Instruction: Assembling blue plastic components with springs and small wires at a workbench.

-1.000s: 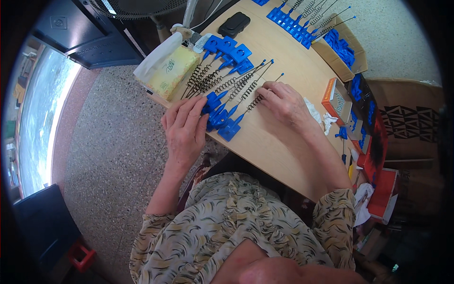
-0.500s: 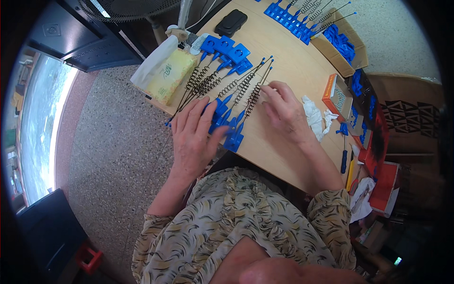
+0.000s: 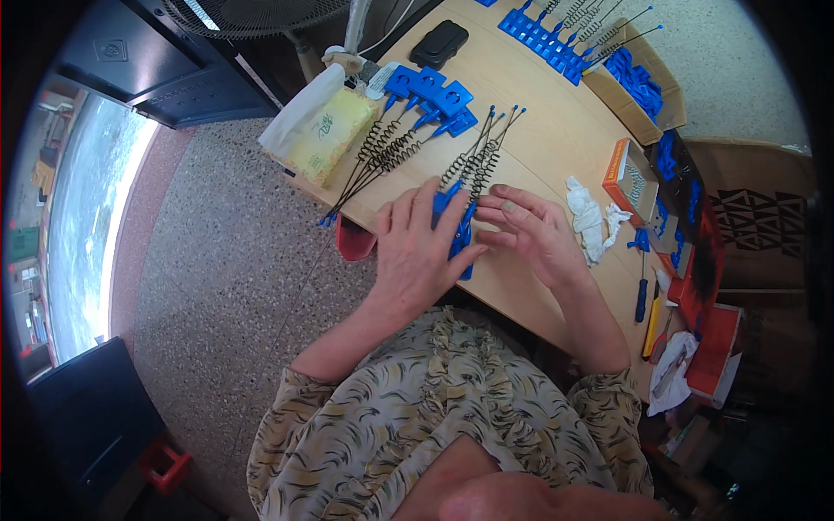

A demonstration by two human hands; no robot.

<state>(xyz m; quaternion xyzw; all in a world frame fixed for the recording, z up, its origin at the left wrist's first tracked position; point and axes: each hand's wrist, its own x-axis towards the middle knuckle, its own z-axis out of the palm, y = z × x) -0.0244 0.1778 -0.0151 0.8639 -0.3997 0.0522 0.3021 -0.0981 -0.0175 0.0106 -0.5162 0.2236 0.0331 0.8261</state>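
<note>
A small bundle of blue plastic pieces with dark coiled wire springs (image 3: 480, 165) lies near the table's front edge, blue-tipped rods pointing away from me. My left hand (image 3: 417, 252) rests over the left side of their blue bases (image 3: 464, 236), fingers stretched and thumb apart, partly hiding them. On the other side, my right hand (image 3: 540, 233) is open with its fingers loosely extended, close beside the bases. Whether its fingertips touch them I cannot tell. To the left lies a second group of similar blue-based springs (image 3: 388, 149), their bases away from me.
A yellow tissue pack (image 3: 321, 135) lies left, a black case (image 3: 439, 43) behind. Far right are a blue rack (image 3: 546, 48) holding springs and a cardboard box (image 3: 632, 111) of blue parts. Crumpled tissue (image 3: 586, 217), an orange box (image 3: 627, 182), and a screwdriver (image 3: 641, 300) lie right.
My left hand has moved right, and the nearer bundle has shifted right and been drawn closer together. My right hand has come down beside the bases. The view has shifted slightly.
</note>
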